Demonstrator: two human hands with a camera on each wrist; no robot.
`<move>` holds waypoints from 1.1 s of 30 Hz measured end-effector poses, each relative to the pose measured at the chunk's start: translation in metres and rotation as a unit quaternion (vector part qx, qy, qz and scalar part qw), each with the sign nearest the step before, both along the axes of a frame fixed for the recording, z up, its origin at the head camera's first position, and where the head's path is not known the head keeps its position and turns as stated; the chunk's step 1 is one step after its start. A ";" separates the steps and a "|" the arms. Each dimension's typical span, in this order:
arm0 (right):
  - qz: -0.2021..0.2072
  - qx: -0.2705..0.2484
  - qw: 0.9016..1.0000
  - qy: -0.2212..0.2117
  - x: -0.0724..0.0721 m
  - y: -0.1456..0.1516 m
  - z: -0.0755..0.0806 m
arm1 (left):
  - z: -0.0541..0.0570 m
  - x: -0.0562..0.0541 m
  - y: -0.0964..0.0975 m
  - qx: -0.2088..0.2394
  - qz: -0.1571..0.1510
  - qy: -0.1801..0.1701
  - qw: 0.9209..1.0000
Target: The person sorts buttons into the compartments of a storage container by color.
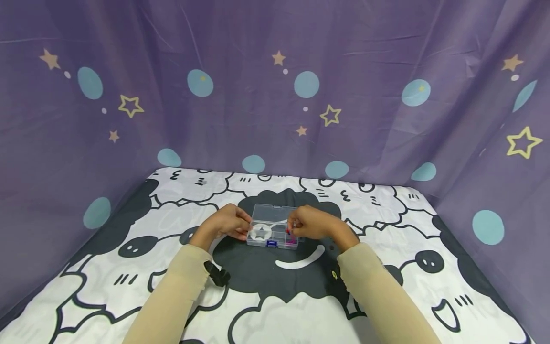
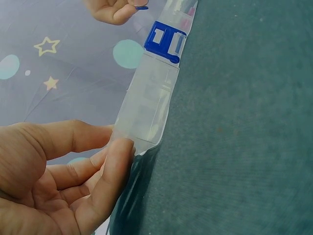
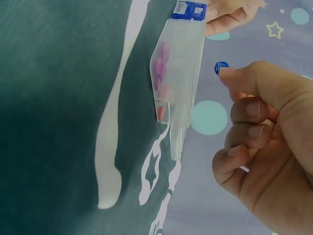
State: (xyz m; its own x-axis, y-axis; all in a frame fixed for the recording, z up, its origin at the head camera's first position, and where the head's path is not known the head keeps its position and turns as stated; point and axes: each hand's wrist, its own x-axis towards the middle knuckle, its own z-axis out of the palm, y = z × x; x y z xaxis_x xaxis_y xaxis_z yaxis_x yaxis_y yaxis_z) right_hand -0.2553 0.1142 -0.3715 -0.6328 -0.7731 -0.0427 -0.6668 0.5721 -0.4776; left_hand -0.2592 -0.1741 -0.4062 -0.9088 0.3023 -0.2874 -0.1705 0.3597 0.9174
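A clear plastic compartment box (image 1: 278, 234) with a blue latch (image 2: 165, 42) sits on the dark patch of the cloth, its lid (image 1: 267, 212) raised at the back. Thumb and fingers of my left hand (image 1: 229, 221) grip the box's left end. My right hand (image 1: 312, 222) is over the box's right side. Between its thumb and forefinger it pinches a small round blue button (image 3: 221, 67). Purple pieces (image 3: 160, 68) lie in the right front compartment, and a red piece (image 3: 160, 113) shows behind them. Walls and hand partly hide the other compartments.
Beneath the box spreads a cloth (image 1: 240, 277) printed with cartoon sheep faces. A purple curtain (image 1: 258, 28) with stars and dots hangs behind and at both sides. A black strap (image 1: 217, 274) is at the left wrist.
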 end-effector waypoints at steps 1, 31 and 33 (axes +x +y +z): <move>0.002 0.000 1.000 0.002 0.000 -0.002 0.000 | 0.000 0.000 0.000 0.000 0.002 -0.002 1.000; -0.009 0.000 1.000 -0.010 -0.006 -0.013 -0.005 | 0.000 -0.001 -0.001 0.007 -0.006 0.001 1.000; -0.010 -0.002 1.000 -0.014 -0.005 -0.010 -0.005 | 0.000 -0.001 -0.001 0.007 -0.006 0.002 1.000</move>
